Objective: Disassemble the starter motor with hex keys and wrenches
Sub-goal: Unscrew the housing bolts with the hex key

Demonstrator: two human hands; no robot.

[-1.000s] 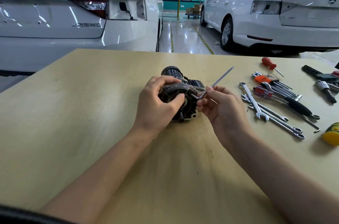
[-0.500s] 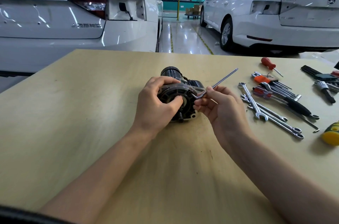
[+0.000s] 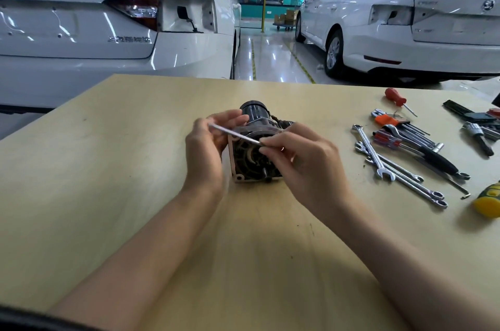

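The hex key [image 3: 234, 135] has swung round: half a second ago its long arm pointed up toward two o'clock from the motor's right shoulder, and now it lies across the top of the open end, its free tip reaching out toward ten o'clock. That sweep looks like a turn put on a fastener at the upper right of the housing, so the bolt is probably loosening, though the bolt itself is hidden behind the fingers. The right hand [image 3: 303, 160] pinches the key near its bend between thumb and forefingers. The left hand [image 3: 207, 150] has shifted from clasping the end face to cupping the left side, fingers curled round the body. The starter motor [image 3: 253, 157] lies on its side at the middle of the wooden table [image 3: 108, 168], open end toward the camera. No tray or box is in view; the wrenches [image 3: 389, 162] lie loose at three o'clock.
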